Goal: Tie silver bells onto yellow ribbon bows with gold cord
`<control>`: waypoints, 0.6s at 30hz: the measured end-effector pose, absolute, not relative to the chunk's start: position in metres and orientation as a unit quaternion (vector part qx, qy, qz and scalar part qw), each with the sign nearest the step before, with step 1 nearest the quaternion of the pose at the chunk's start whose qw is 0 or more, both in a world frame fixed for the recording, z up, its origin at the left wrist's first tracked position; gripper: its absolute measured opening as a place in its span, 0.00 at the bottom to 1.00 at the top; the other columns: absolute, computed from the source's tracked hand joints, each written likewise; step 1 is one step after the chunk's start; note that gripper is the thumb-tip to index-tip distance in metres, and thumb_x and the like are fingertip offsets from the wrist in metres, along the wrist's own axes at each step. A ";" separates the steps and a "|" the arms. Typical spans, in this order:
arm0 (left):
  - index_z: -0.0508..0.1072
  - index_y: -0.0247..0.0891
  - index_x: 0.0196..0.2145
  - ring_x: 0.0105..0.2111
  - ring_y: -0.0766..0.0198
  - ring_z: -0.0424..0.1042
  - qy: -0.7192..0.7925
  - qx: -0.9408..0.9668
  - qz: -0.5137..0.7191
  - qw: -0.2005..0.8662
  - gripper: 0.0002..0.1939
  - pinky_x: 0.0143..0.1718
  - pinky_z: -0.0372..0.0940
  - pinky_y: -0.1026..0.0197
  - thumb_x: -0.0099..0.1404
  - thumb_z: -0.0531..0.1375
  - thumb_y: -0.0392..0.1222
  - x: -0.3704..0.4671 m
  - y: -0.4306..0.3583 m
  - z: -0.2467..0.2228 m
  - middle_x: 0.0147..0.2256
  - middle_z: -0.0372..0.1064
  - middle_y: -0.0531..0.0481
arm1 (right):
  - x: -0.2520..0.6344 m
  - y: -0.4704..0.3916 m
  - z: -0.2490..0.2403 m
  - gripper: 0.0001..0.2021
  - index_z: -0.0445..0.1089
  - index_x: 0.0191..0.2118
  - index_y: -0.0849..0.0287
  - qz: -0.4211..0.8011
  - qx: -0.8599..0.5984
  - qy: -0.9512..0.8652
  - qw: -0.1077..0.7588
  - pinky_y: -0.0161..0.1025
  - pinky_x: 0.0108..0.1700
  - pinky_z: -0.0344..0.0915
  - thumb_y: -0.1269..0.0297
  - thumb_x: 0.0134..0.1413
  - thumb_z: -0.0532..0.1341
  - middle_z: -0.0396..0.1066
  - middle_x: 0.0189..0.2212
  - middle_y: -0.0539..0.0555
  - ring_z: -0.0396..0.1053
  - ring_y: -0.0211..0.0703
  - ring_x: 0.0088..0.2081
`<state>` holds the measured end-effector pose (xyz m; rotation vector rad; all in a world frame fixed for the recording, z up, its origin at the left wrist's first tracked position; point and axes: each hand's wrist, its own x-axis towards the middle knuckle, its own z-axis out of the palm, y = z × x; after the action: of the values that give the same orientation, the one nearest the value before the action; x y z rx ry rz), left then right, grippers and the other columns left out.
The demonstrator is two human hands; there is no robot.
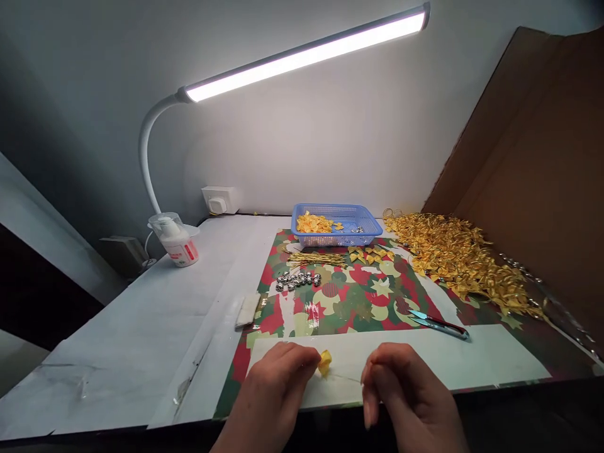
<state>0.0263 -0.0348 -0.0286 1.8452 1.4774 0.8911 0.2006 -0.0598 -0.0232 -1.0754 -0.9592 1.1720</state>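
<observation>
The left hand [276, 384] pinches a small yellow bow [324, 362] with closed fingers, low over the white sheet [472, 358] at the near edge of the surface. A thin wire [346, 376] runs from it to the right hand [401, 390], whose fingertips are closed on it. Behind them lie snips [438, 323].

Pretty much all the light comes from the LED bar lamp [306, 56] hanging over the back of the bench [141, 327], and the tube itself is blown out to pure white. The wall behind glows, fading to murky grey toward the upper left. There's a bit of glare on the glossy patterned mat [358, 296] mid-bench. The near edge falls dark. Wide-angle bending shows at the sides, and the hands look slightly soft.
</observation>
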 end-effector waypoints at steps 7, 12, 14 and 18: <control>0.78 0.42 0.32 0.36 0.57 0.75 0.565 0.734 0.318 0.201 0.11 0.37 0.66 0.59 0.67 0.55 0.39 0.017 -0.002 -0.026 0.38 0.75 0.47 | 0.200 -0.032 -0.052 0.16 0.73 0.36 0.59 0.534 -0.467 -0.420 0.566 0.35 0.38 0.68 0.48 0.57 0.65 0.76 0.27 0.53 0.71 0.41 0.31; 0.77 0.36 0.40 0.42 0.54 0.75 0.630 0.708 0.299 0.111 0.12 0.46 0.66 0.53 0.68 0.53 0.35 -0.005 0.040 -0.004 0.47 0.75 0.40 | 0.203 -0.028 -0.059 0.17 0.73 0.37 0.59 0.556 -0.459 -0.413 0.556 0.34 0.39 0.68 0.48 0.58 0.64 0.77 0.29 0.54 0.72 0.41 0.32; 0.77 0.35 0.42 0.42 0.55 0.75 0.650 0.704 0.268 0.095 0.11 0.47 0.67 0.50 0.68 0.55 0.33 -0.010 0.055 -0.001 0.46 0.76 0.42 | 0.204 -0.028 -0.059 0.17 0.74 0.37 0.59 0.557 -0.451 -0.421 0.555 0.34 0.40 0.67 0.48 0.59 0.64 0.76 0.28 0.53 0.72 0.40 0.33; 0.77 0.36 0.38 0.37 0.59 0.75 0.663 0.710 0.215 0.099 0.08 0.42 0.69 0.52 0.70 0.58 0.39 -0.013 0.069 -0.009 0.40 0.76 0.47 | 0.205 -0.030 -0.058 0.16 0.73 0.37 0.58 0.563 -0.444 -0.433 0.547 0.32 0.40 0.65 0.49 0.60 0.63 0.75 0.28 0.51 0.71 0.39 0.33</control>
<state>-0.0131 0.0692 -0.0086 2.0987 1.9619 0.6354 0.2050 -0.0298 -0.0582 -1.0524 -1.0258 1.3334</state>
